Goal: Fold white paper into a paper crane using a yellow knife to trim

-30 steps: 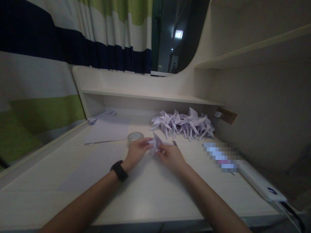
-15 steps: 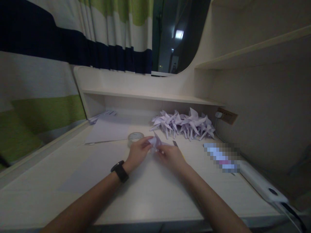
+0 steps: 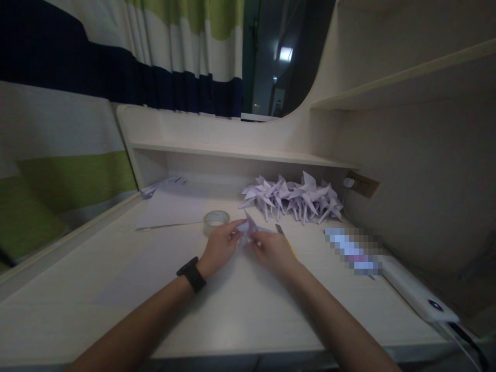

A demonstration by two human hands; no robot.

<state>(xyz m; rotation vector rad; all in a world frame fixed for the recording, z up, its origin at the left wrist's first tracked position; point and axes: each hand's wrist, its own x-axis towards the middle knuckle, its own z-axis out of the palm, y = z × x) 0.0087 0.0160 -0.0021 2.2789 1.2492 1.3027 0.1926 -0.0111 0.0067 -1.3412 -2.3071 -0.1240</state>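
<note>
In the head view, take the tape roll as the landmark. The folded paper is just to the roll's right, held above the bench between the two hands, so neither is clearly the nearer. The left hand comes at it from the roll's side, thumb and fingertips closed to a narrow pinch on the paper's near-roll edge. The right hand pinches the opposite edge, farther right of the roll, its fingers bent and almost together; the exact contact there is too small to tell.

One point of the paper stands up between the fingertips. A pale strip runs rightward away from the roll, behind the right fingers, and seems to give the work its long axis, lying across the view; whether it joins the paper is hidden.

Room looks tightest on the roll's side, where the left hand overlaps the roll in view; touching or not, I cannot tell. Right of the roll, just past the right hand, lies a cutter. Paper pinwheels crowd the bench right of and beyond the roll. The front edge is well apart from it, toward the wearer.
</note>
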